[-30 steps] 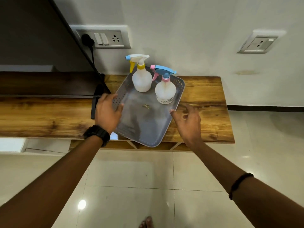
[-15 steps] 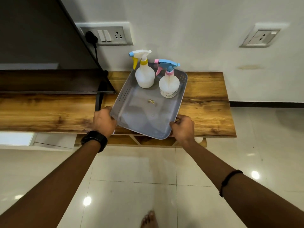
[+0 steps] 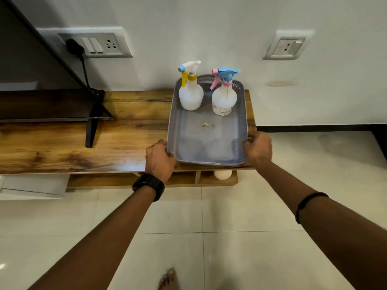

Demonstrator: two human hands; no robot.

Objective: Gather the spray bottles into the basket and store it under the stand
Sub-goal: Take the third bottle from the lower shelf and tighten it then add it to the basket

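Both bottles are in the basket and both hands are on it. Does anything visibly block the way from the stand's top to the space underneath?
Partly. The basket is held by the left hand and right hand on the stand. A pale round object sits in the right lower compartment; the compartment beside it looks free, though mostly hidden.

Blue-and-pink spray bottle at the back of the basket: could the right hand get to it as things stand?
Probably yes, once it lets go. The right hand grips the near right corner of the basket, and the blue-and-pink spray bottle stands upright on that same side, with only bare basket floor between them.
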